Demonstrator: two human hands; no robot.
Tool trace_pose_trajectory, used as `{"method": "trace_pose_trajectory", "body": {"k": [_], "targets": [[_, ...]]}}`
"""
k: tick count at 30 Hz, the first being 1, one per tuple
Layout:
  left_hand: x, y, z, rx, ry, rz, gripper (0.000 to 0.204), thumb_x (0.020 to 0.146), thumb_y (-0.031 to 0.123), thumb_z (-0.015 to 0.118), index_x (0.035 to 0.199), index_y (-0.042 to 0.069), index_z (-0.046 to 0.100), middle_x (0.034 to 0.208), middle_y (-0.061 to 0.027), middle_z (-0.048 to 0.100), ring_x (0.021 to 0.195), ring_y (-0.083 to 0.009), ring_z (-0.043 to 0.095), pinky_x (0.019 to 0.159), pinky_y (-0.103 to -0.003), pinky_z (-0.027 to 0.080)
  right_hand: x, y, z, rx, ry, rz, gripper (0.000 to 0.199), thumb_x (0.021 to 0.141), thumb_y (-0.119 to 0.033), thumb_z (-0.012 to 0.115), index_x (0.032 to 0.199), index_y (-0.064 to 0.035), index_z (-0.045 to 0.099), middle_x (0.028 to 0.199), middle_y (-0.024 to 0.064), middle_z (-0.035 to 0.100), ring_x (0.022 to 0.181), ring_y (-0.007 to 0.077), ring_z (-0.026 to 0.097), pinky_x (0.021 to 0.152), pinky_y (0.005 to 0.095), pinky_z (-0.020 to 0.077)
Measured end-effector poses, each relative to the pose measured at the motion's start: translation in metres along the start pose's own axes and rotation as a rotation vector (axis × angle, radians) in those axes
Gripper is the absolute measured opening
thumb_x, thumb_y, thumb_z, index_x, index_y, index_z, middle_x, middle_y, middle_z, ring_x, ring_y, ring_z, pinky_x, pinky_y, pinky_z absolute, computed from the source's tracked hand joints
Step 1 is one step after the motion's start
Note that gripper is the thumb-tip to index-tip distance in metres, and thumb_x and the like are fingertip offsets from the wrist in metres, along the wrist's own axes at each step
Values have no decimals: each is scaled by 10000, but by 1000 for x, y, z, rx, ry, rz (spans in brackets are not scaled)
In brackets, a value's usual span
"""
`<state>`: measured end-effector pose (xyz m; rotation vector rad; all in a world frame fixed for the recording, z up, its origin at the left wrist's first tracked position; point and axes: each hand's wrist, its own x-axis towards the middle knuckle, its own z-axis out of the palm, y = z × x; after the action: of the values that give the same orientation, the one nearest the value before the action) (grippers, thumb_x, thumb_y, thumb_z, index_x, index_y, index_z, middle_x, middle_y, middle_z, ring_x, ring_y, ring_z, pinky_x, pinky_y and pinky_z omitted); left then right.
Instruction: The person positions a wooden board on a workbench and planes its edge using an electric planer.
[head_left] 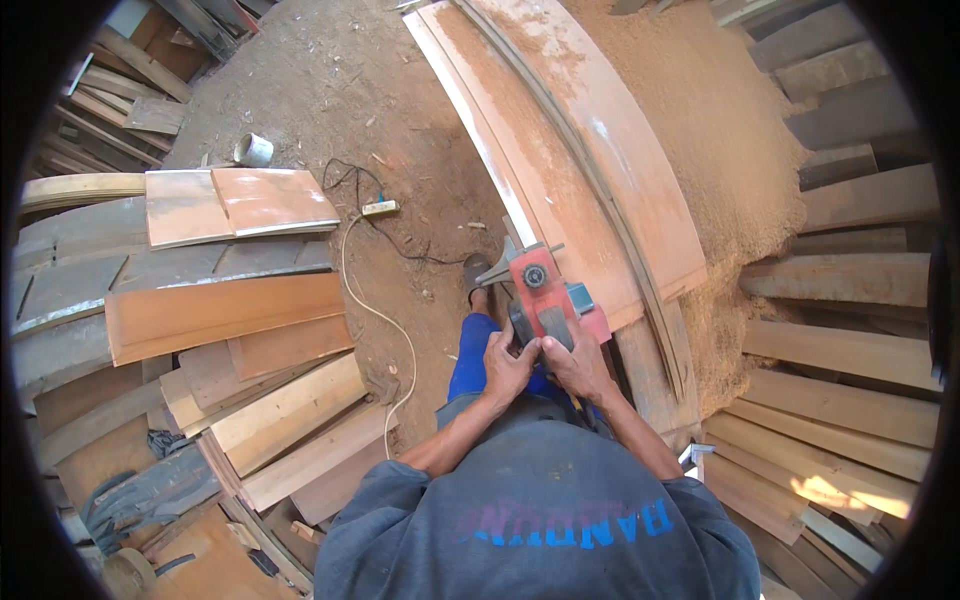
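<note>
A red electric planer (pixel 530 272) with a round black knob is in front of my body, at the near end of a wooden board's pale edge (pixel 470 115). My left hand (pixel 508 366) is closed on the black part at its near left side. My right hand (pixel 580 368) grips the near right side, and the two thumbs almost meet. Sawdust covers much of the broad reddish board (pixel 520 160), which stretches away to the far right. Along it lies a narrow grey-brown strip of wood (pixel 592 180). Whether the planer's sole touches the edge is hidden.
Stacked planks (pixel 225 310) fill the left, and more timber (pixel 840 280) lines the right. A power strip (pixel 380 208) with cords lies on the dirt floor near a pale cable (pixel 400 330). Beyond stands a white can (pixel 254 150). Sawdust (pixel 730 170) is heaped right of the board.
</note>
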<state>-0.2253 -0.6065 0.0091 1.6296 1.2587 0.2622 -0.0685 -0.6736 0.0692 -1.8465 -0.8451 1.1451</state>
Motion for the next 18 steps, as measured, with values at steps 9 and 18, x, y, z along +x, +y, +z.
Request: {"method": "trace_pose_trajectory", "body": {"k": [9,18], "targets": [[176,25,-72,-371,93,46,503,910,232,791,1361,64,646,1046,-167,634,975,-272,706,870,-374,575,185,-85,21,47,-17,-38,595,959,-546,637,1050,41,606,772,161,632,674,266,622,622,392,488],[347,78,-163,-361,134,54,436,907,201,798,1298,52,674,1004,-135,626,920,-220,698,837,-347,583,358,-179,36,3,26,-97,554,971,-537,610,1072,7,632,674,67,618,585,176,619,550,347,487]]}}
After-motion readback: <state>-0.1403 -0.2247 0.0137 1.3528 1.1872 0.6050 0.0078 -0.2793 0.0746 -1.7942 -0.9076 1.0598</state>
